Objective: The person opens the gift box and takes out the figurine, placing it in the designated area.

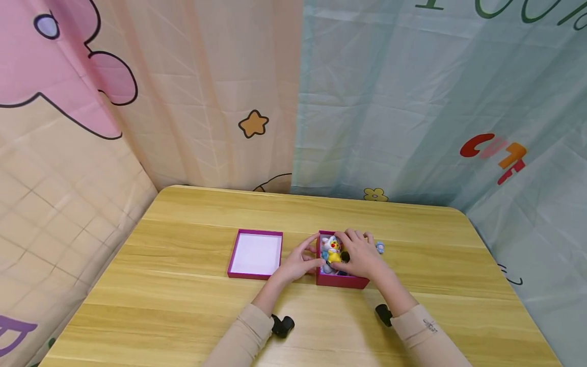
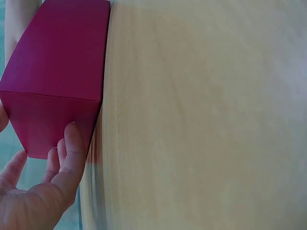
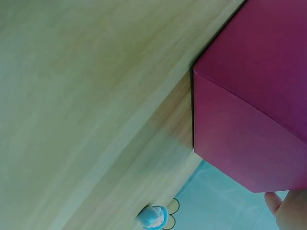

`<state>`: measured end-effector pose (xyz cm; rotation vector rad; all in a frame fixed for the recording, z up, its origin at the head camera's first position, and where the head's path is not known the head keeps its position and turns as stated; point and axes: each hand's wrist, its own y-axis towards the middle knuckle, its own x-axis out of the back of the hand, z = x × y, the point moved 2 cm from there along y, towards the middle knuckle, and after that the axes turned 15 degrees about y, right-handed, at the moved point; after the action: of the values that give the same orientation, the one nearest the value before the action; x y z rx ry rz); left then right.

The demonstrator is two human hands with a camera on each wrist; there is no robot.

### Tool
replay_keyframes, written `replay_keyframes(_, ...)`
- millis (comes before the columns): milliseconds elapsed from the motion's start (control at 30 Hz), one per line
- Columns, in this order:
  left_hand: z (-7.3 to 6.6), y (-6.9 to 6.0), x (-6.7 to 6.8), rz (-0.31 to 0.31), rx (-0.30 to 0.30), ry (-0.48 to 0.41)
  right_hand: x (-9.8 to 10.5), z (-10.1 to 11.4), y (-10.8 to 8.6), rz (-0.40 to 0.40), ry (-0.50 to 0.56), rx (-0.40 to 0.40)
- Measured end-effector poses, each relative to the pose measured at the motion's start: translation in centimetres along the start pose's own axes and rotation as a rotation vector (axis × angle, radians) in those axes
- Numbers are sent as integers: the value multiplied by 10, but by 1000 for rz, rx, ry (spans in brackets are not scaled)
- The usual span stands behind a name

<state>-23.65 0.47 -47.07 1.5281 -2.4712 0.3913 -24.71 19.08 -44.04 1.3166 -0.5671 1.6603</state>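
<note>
A magenta box [image 1: 341, 281] stands uncovered on the table, with several small toy figures in it. One is a yellow toy figure [image 1: 334, 253] with a white top and red spots; pale blue and dark pieces lie around it. My right hand [image 1: 362, 255] reaches over the box from the right, thumb and index finger at either end of the yellow figure, pinching it. The left hand [image 1: 295, 262] is at the box's left side. Its fairly straight fingers [image 2: 73, 148] touch the end wall, while the thumb lies at the rim.
Left of the box lies its shallow lid [image 1: 256, 253], white inside up with a magenta rim. Just beyond the right hand sits a small blue figure [image 1: 380, 247], also seen in the right wrist view. Printed curtains [image 1: 367, 102] hang behind the wooden table [image 1: 183, 295].
</note>
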Motion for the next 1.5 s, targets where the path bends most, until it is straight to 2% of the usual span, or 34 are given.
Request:
replay_keyframes(400, -1, -1, 0, -5, 9, -12, 1, 0, 3, -6, 23, -23)
replay_keyframes(867, 1, 1, -1, -1, -2, -17, -2, -3, 4, -38, 17, -1)
replay_keyframes(1500, 1, 1, 0, -1, 20, -30, 12, 0, 5, -61, 44, -13)
